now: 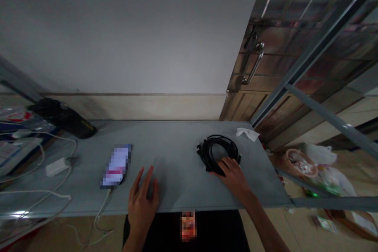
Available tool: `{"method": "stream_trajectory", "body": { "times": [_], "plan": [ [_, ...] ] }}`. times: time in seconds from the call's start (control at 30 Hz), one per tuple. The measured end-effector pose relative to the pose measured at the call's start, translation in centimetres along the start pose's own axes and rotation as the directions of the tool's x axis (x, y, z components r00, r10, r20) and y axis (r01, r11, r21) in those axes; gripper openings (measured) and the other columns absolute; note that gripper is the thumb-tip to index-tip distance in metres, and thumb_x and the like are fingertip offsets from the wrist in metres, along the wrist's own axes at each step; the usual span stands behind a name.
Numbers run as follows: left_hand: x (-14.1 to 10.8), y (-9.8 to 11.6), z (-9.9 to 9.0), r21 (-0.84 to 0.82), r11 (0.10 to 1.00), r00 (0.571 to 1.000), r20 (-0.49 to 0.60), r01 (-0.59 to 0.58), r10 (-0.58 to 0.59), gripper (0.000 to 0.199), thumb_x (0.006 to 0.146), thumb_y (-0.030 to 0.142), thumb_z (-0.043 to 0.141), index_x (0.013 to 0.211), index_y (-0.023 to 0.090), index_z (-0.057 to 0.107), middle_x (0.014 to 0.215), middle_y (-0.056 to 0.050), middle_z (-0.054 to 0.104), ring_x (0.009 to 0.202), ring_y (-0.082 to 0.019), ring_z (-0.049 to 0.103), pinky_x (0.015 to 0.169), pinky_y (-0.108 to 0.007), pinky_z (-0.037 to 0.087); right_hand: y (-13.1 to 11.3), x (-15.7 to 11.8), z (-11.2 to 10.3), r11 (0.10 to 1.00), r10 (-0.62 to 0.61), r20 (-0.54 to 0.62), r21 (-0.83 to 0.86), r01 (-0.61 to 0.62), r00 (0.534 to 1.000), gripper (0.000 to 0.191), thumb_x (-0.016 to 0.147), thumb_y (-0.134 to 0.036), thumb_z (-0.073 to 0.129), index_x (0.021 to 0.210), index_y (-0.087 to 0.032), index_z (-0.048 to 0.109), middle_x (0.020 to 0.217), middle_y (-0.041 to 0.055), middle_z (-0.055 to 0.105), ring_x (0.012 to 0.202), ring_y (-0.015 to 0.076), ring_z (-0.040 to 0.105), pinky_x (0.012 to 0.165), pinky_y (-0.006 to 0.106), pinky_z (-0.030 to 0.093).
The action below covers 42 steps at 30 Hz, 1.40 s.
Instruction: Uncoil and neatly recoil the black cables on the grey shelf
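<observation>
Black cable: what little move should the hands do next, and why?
Maybe slide the left hand over to the left side of the cable. The right hand is already on its near side, while the left hand is open and holding nothing. What looks like a plug sticks out there, so a second hand could help keep the loops together.

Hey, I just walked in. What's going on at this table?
A person has their right hand on the near side of a coil of black cable, which lies on the grey table. Their left hand holds nothing, its fingers apart, near a lit phone with a white cord at its near end. A black bottle lies farther left, and a white scrap sits beyond the coil.
</observation>
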<state>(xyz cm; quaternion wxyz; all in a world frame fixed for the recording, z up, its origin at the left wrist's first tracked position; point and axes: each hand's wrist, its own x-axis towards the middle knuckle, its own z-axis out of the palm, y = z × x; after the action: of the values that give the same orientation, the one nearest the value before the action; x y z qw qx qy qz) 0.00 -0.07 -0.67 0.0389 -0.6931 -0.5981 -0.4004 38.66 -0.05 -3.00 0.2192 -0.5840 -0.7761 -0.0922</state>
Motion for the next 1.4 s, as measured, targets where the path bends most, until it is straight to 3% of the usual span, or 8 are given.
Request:
{"method": "stream_trajectory", "body": {
  "times": [0.2, 0.47, 0.63, 0.83, 1.0, 1.1, 1.27, 1.4],
  "plan": [
    [0.3, -0.7, 0.2, -0.018, 0.989, 0.989, 0.001, -0.148, 0.148, 0.057, 0.108, 0.022, 0.071, 0.164, 0.029, 0.06, 0.158, -0.012, 0.073, 0.158, -0.036, 0.059, 0.12, -0.063, 0.059, 0.9, -0.5, 0.1, 1.0, 0.014, -0.019, -0.002, -0.014, 1.0, 0.033, 0.108, -0.051, 0.076, 0.122, -0.022, 0.081, 0.115, 0.0126, 0.079, 0.112, 0.0328, 0.075, 0.107, 0.05, 0.058],
    [0.4, -0.4, 0.0, -0.016, 0.993, 0.993, 0.018, -0.113, 0.114, 0.041, 0.11, 0.028, 0.068, 0.151, 0.028, 0.067, 0.154, -0.013, 0.075, 0.153, -0.037, 0.062, 0.119, -0.066, 0.059, -0.1, -0.4, -1.4, 0.994, 0.045, -0.02, 0.105, -0.042, 0.999, 0.04, 0.111, -0.05, 0.066, 0.135, -0.019, 0.076, 0.132, 0.0154, 0.076, 0.126, 0.0344, 0.07, 0.117, 0.055, 0.054],
    [0.4, -0.4, 0.0, -0.057, 0.995, 0.997, 0.018, -0.079, 0.08, 0.039, 0.108, 0.028, 0.069, 0.147, 0.029, 0.069, 0.152, -0.011, 0.076, 0.153, -0.037, 0.062, 0.12, -0.066, 0.058, -0.2, 0.1, -1.5, 0.991, 0.044, -0.001, 0.127, -0.043, 0.999, 0.032, 0.113, -0.043, 0.063, 0.132, -0.02, 0.077, 0.127, 0.0137, 0.077, 0.123, 0.0324, 0.072, 0.113, 0.054, 0.056],
    [0.3, -0.5, 0.0, -0.056, 0.995, 0.997, 0.018, -0.077, 0.078, 0.037, 0.109, 0.028, 0.069, 0.145, 0.029, 0.069, 0.151, -0.011, 0.076, 0.152, -0.037, 0.063, 0.119, -0.066, 0.059, 0.1, 1.6, -1.3, 0.976, 0.074, -0.007, 0.207, -0.071, 0.997, 0.035, 0.117, -0.049, 0.06, 0.127, -0.022, 0.079, 0.124, 0.0121, 0.077, 0.119, 0.031, 0.071, 0.109, 0.051, 0.057],
    [0.1, -0.7, 0.0, -0.051, 0.996, 0.997, 0.019, -0.076, 0.077, 0.038, 0.109, 0.028, 0.069, 0.147, 0.028, 0.068, 0.151, -0.012, 0.076, 0.152, -0.038, 0.063, 0.12, -0.066, 0.058, 0.2, 3.7, -1.6, 0.943, 0.163, -0.051, 0.301, -0.141, 0.985, 0.049, 0.118, -0.061, 0.05, 0.12, -0.021, 0.078, 0.121, 0.0142, 0.079, 0.116, 0.0329, 0.074, 0.106, 0.052, 0.059],
    [0.1, -0.8, 0.0, -0.054, 0.995, 0.997, 0.011, -0.08, 0.081, 0.037, 0.109, 0.029, 0.069, 0.146, 0.028, 0.068, 0.15, -0.012, 0.076, 0.15, -0.038, 0.064, 0.119, -0.065, 0.058, 0.2, 5.2, -2.4, 0.895, 0.278, -0.08, 0.384, -0.228, 0.957, 0.055, 0.116, -0.068, 0.045, 0.112, -0.022, 0.074, 0.11, 0.0154, 0.082, 0.104, 0.0336, 0.079, 0.096, 0.051, 0.063],
    [0.3, -0.7, -0.1, -0.048, 0.996, 0.997, 0.015, -0.074, 0.075, 0.034, 0.11, 0.031, 0.067, 0.144, 0.027, 0.068, 0.147, -0.013, 0.077, 0.147, -0.038, 0.066, 0.119, -0.064, 0.058, 0.6, 8.0, -5.8, 0.752, 0.475, -0.085, 0.556, -0.354, 0.876, 0.047, 0.117, -0.067, 0.042, 0.11, -0.025, 0.061, 0.084, 0.006, 0.079, 0.065, 0.024, 0.078, 0.061, 0.035, 0.061],
    [0.2, -0.8, -0.1, -0.062, 0.996, 0.998, 0.027, -0.061, 0.063, 0.033, 0.11, 0.034, 0.066, 0.141, 0.025, 0.07, 0.141, -0.015, 0.078, 0.14, -0.037, 0.071, 0.118, -0.063, 0.058, 0.2, 9.8, -10.7, 0.66, 0.596, -0.149, 0.65, -0.376, 0.789, 0.045, 0.115, -0.069, 0.046, 0.11, -0.025, 0.054, 0.087, 0.0066, 0.076, 0.07, 0.0224, 0.077, 0.063, 0.034, 0.063]
  ]
}}
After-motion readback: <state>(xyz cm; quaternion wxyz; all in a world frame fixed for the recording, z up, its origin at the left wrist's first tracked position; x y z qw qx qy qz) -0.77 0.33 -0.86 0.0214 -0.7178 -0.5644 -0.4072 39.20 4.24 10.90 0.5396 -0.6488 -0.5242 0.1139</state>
